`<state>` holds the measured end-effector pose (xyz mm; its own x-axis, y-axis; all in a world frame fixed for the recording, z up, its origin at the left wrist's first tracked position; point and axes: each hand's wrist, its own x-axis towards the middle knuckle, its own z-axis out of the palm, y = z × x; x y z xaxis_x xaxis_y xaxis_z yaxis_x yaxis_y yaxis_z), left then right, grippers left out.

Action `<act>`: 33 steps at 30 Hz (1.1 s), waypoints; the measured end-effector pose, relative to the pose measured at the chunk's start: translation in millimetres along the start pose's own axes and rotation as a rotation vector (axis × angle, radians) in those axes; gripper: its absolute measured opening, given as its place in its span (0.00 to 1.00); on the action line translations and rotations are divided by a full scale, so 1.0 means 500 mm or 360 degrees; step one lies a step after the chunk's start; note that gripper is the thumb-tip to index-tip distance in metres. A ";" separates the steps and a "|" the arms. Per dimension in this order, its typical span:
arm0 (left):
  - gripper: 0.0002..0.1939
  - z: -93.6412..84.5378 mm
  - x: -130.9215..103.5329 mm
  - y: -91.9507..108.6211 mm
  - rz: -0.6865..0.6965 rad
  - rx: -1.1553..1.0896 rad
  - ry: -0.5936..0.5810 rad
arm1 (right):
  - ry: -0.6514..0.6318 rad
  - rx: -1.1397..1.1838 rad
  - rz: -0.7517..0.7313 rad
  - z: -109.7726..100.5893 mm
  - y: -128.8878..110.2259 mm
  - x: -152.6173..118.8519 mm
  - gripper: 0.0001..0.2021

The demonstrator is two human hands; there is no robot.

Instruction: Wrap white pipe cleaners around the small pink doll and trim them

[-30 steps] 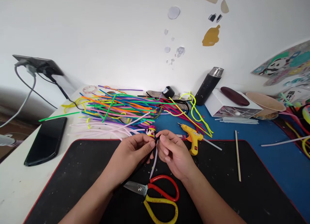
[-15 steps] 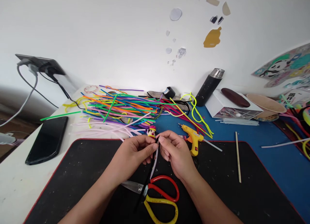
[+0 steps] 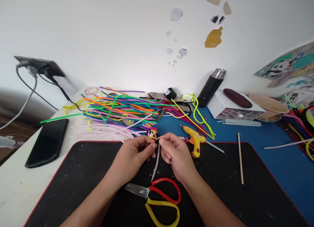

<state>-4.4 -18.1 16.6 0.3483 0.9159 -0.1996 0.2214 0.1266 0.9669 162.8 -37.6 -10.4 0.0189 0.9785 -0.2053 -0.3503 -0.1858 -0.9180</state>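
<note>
My left hand (image 3: 137, 155) is closed, pinching a small doll (image 3: 152, 134) with a pink hat, a white face and a yellow band at its neck. Fingers hide the doll's lower part. Close beside it, my right hand (image 3: 175, 153) is closed in a pinch on the upper end of a pale pipe cleaner (image 3: 156, 164), which hangs down between the hands. Below them, scissors (image 3: 147, 191) with one red and one yellow handle lie on the black mat (image 3: 93, 164).
Behind the hands lies a heap of coloured pipe cleaners (image 3: 122, 105). A yellow glue gun (image 3: 196, 138) rests right of my right hand, with a thin stick (image 3: 240, 158) farther right. A phone (image 3: 47, 143) lies left. A black flask (image 3: 211, 87) stands by a white box (image 3: 225, 105).
The black strand that hung from my hands across the scissors no longer shows there. Both hands stay close together, and the doll's face has turned slightly. The whole view has shifted a little.
</note>
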 end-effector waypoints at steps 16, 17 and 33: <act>0.17 -0.032 0.012 -0.007 0.0026 0.0229 0.0076 | 0.0037 0.0104 0.0036 -0.003 -0.005 0.007 0.14; 0.17 -0.035 0.013 -0.010 0.0016 0.0261 0.0084 | 0.0062 0.0112 0.0031 -0.003 -0.006 0.008 0.14; 0.16 -0.032 0.039 -0.053 -0.0060 0.0721 0.0235 | 0.0121 0.0131 0.0099 -0.001 -0.007 0.008 0.13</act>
<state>-17.9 2.4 -10.3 0.2066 0.9623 -0.1769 0.6175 0.0120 0.7865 164.6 -32.9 -8.4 0.0646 0.9552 -0.2890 -0.4289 -0.2349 -0.8723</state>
